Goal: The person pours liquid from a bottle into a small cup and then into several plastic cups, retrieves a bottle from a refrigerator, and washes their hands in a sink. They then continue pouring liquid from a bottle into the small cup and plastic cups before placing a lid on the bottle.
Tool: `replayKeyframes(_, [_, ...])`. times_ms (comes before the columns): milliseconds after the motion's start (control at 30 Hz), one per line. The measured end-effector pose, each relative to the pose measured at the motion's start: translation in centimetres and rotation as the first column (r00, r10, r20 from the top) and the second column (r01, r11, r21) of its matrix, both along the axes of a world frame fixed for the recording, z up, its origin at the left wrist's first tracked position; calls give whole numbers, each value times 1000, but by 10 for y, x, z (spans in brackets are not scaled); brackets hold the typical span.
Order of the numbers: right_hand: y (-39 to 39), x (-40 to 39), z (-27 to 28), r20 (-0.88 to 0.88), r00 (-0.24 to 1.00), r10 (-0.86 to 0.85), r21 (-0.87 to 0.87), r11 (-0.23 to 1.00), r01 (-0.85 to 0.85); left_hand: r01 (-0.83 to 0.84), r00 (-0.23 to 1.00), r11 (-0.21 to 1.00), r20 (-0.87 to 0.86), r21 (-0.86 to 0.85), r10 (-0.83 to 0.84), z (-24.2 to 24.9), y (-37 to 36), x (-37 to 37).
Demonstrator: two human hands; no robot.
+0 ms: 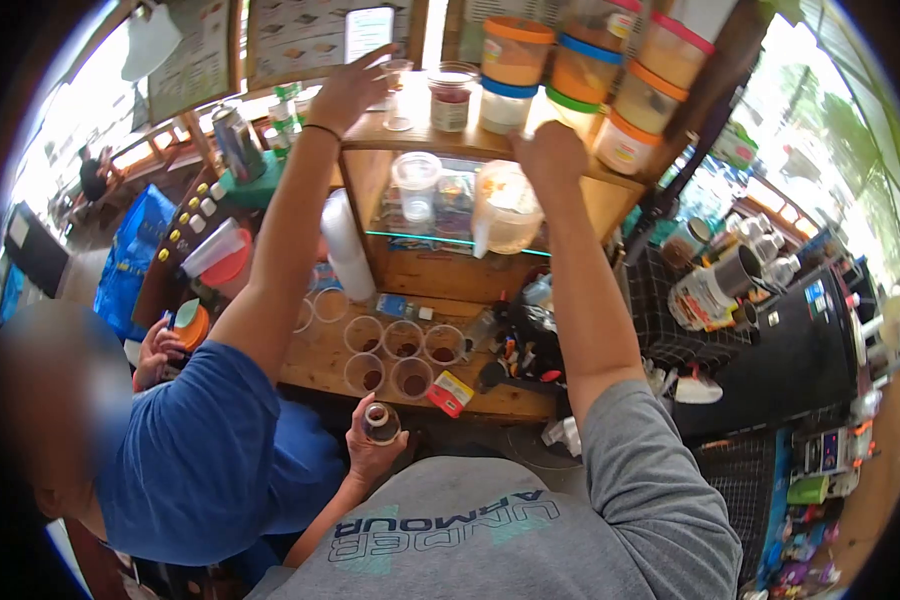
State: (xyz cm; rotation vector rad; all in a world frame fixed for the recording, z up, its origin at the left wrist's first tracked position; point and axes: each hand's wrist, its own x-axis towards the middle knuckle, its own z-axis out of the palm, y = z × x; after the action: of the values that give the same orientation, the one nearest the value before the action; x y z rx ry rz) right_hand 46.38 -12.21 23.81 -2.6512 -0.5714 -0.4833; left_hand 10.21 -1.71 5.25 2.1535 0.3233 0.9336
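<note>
My left hand (373,450), low at the table's near side, is closed around a small clear jar (380,424) with dark contents and an open top. Just beyond it, several clear plastic cups (403,339) hold a little dark stuff at the bottom. My right hand (553,158) reaches up to the front edge of the wooden shelf, with its fingers largely hidden by the back of the hand. It overlaps a green-lidded tub (573,102) and is beside a white tub with a blue lid (508,108). Below it stands a cloudy plastic pitcher (508,215).
A co-worker in a blue shirt (200,440) stands close on my left, one hand (350,92) at a clear glass (398,100) on the shelf. A red-yellow packet (450,393) lies by the cups. Stacked tubs (670,50) fill the shelf's right; a black appliance (780,360) stands right.
</note>
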Motion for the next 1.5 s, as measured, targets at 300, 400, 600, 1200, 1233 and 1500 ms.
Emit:
replayKeyframes(300, [-11,-3,-3,121,979,164,-58,986,-158,23,999,949,-24,-315,-32,-84,-91,-79])
replayKeyframes(400, [-44,-63,2,361,872,331,116,912,-394,-15,996,966,-88,-258,-8,-37,-108,-71])
replayKeyframes(600, [-153,-242,-75,-256,516,818,566,559,-606,148,984,933,-47,-327,-172,20,-135,-44])
replayKeyframes(1200, [-311,-220,-8,-106,359,927,143,371,-917,660,406,475,-256,-582,-877,95,-184,2])
replayKeyframes(1233, [-317,-221,-1,-114,399,910,74,408,-910,705,364,411,-203,-577,-909,100,-185,9])
replayKeyframes(1500, [-326,-228,37,141,676,724,-1,683,-731,860,292,310,-106,-406,-950,143,-204,61])
